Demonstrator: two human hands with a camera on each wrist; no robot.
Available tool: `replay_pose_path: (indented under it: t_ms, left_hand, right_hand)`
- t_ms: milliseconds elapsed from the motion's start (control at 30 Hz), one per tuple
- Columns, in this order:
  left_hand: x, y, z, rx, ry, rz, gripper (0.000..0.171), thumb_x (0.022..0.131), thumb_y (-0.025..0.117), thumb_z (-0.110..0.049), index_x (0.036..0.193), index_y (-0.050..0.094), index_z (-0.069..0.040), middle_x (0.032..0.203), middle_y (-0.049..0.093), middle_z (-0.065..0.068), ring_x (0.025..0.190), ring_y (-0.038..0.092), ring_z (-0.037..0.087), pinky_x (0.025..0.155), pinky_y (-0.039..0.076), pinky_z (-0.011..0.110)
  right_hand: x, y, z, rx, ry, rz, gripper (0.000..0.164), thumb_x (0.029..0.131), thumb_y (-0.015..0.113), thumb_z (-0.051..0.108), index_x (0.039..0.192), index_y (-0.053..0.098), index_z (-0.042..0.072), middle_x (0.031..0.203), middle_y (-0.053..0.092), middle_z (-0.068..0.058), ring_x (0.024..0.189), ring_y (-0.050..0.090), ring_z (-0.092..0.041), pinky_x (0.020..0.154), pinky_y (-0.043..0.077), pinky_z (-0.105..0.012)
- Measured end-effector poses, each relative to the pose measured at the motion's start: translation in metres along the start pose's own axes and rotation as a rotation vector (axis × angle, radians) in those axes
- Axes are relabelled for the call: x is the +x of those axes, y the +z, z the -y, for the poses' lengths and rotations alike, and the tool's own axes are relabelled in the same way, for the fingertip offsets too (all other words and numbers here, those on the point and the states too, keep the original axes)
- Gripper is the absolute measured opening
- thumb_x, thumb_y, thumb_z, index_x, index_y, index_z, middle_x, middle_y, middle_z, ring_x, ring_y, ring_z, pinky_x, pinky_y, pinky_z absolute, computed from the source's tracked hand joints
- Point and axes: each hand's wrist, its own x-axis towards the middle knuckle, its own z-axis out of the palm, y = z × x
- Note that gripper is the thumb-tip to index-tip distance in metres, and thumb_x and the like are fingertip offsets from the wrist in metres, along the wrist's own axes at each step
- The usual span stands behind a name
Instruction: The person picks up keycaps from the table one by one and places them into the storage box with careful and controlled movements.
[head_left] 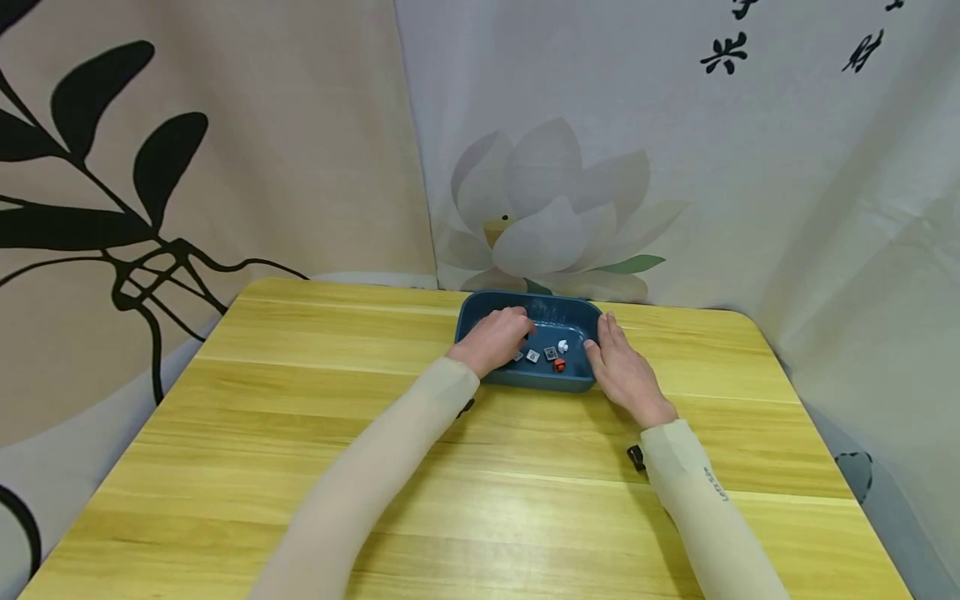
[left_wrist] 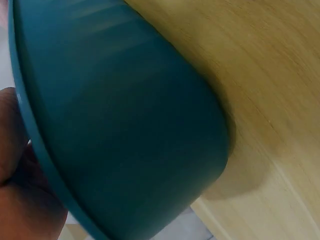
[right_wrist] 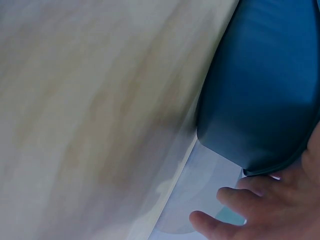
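A dark blue rectangular tray stands near the table's far edge. My left hand reaches over its left side, fingers bent down inside; whether they pinch something there I cannot tell. Below those fingers lie several small pieces: pale square ones, a grey square one, a white one and an orange-red one. With fairly straight fingers my right hand rests along the tray's right rim, thumb at the edge. The left wrist view has the tray's outer wall hiding most of the left fingertips.
The tray sits on a yellow wood-grain table. Behind it hangs a pale cloth printed with a lotus and dark leaves. Small black devices, one being the right wrist strap, show at both cuffs.
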Motion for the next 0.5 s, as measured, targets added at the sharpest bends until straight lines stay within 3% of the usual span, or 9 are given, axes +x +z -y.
replay_pose_path:
  t_ms: [333, 500]
  left_hand:
    - [0.0095, 0.0086, 0.0015, 0.065, -0.015, 0.051, 0.026, 0.103, 0.064, -0.009, 0.126, 0.076, -0.013, 0.123, 0.071, 0.005, 0.111, 0.066, 0.021, 0.097, 0.054, 0.033]
    - [0.0093, 0.0092, 0.0018, 0.052, -0.037, 0.078, 0.027, 0.103, 0.064, -0.008, 0.128, 0.075, -0.012, 0.126, 0.071, 0.005, 0.113, 0.066, 0.020, 0.099, 0.054, 0.034]
  right_hand:
    - [0.0008, 0.0002, 0.0015, 0.001, -0.003, 0.005, 0.068, 0.114, 0.029, 0.036, 0.162, 0.007, -0.007, 0.171, 0.001, -0.023, 0.156, 0.010, -0.042, 0.123, 0.018, -0.056]
    - [0.0016, 0.0011, 0.0032, 0.003, -0.009, 0.008, 0.068, 0.114, 0.028, 0.037, 0.162, 0.007, -0.006, 0.171, 0.000, -0.023, 0.156, 0.010, -0.042, 0.123, 0.017, -0.056]
